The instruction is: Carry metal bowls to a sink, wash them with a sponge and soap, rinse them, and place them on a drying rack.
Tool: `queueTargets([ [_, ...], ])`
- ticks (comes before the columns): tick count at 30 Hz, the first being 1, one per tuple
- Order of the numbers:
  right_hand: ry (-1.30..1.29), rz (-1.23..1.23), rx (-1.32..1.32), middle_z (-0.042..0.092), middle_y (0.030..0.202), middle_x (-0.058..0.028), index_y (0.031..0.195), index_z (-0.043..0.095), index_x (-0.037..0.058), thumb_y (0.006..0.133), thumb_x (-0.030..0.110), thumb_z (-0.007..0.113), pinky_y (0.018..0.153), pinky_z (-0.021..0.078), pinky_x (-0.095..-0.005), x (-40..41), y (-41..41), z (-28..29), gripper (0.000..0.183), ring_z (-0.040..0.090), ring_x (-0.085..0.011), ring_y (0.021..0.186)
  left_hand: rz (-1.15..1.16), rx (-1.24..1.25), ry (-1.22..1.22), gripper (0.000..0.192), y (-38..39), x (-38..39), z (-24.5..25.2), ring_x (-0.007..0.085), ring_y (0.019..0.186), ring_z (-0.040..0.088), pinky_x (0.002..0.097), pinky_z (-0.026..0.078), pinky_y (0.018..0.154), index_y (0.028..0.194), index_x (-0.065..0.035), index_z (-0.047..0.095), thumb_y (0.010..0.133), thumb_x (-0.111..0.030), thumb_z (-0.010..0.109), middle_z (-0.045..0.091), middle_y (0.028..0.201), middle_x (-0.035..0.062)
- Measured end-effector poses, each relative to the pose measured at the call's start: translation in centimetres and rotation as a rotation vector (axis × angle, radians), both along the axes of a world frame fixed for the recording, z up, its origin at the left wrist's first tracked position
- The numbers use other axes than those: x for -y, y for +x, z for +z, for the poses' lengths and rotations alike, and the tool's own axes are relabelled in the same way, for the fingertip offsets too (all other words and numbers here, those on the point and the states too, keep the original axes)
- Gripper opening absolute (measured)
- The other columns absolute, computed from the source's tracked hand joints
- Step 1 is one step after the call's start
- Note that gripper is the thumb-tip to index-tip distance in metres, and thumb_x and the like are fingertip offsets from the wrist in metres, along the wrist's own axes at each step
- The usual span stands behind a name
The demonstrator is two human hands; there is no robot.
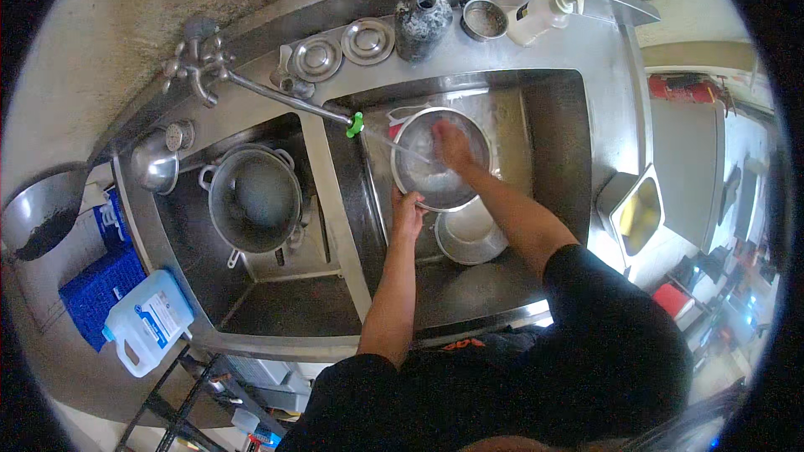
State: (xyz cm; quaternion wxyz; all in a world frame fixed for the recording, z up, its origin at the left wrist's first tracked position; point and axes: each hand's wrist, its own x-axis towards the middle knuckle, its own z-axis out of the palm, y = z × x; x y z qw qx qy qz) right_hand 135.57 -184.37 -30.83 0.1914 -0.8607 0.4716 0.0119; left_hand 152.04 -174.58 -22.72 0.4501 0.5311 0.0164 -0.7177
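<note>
My left hand (408, 216) grips the near rim of a round metal bowl (418, 185) over the right basin of a steel sink (342, 201). Inside the bowl is my right hand (451, 143), blurred; whether it holds anything cannot be told. A stream of water runs into the bowl from the long faucet spout (289, 99), which has a green tip (355, 125). Partly beneath the bowl, a second round metal vessel (471, 245) stands in the basin. Something red and white shows at the bowl's left edge.
A large two-handled pot (254, 201) stands in the left basin. Along the back ledge are metal lids (368, 41), a dark jug (423, 22), a small round tin (484, 19) and a pump bottle (540, 19). A plastic jug (151, 320) stands left, a rectangular metal container (631, 213) right.
</note>
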Motion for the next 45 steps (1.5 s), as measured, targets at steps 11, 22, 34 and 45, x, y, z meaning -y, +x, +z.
queueTargets([
  [11, 0.148, 0.132, 0.014, 0.023, 0.154, -0.0148, 0.145, 0.033, 0.0094, 0.093, 0.054, 0.042, 0.114, 0.0126, -0.0567, -1.7, 2.9, 8.0, 0.07, 0.011, -0.0348, 0.145, 0.044, 0.107, -0.129, 0.058, 1.4, 1.5, 0.7, 0.0171, 0.082, 0.058, 0.0275, 0.052, 0.051, 0.121, -0.0113, 0.046, 0.065, 0.003, 0.053, 0.055, 0.096, 0.003],
  [22, -0.079, 0.1, -0.036, 0.045, 0.138, -0.0207, 0.138, 0.045, 0.0144, 0.085, 0.052, 0.057, 0.104, 0.0359, -0.0518, -0.3, 3.5, 11.7, 0.066, 0.04, -0.0393, 0.129, -0.058, 0.081, -0.087, 0.061, 4.1, 3.8, 1.6, 0.0167, 0.077, 0.059, 0.027, 0.05, 0.048, 0.127, -0.0123, 0.049, 0.068, 0.004, 0.052, 0.057, 0.104, 0.005],
  [34, 0.629, -0.474, 0.489, 0.066, 0.101, -0.0153, 0.113, 0.058, 0.0018, 0.095, 0.024, 0.056, 0.08, 0.0491, -0.038, -7.2, -0.4, 18.4, 0.029, 0.063, -0.0313, 0.092, -0.416, 0.502, -0.461, 0.062, 3.0, 10.0, 3.3, 0.023, 0.114, 0.056, 0.034, 0.042, 0.098, 0.136, -0.0072, 0.049, 0.094, -0.052, 0.05, 0.053, 0.134, 0.0064],
  [45, 0.893, -0.932, 1.023, 0.065, 0.094, -0.0042, 0.116, 0.061, 0.0008, 0.094, 0.024, 0.06, 0.072, 0.0474, -0.0264, -0.6, 5.8, 16.6, 0.032, 0.058, -0.0107, 0.079, 0.053, -0.25, -0.044, 0.066, 4.3, 5.7, -4.7, 0.0294, 0.115, 0.055, 0.0449, 0.044, 0.098, 0.132, -0.0126, 0.048, 0.092, -0.064, 0.037, 0.055, 0.127, 0.0106],
])
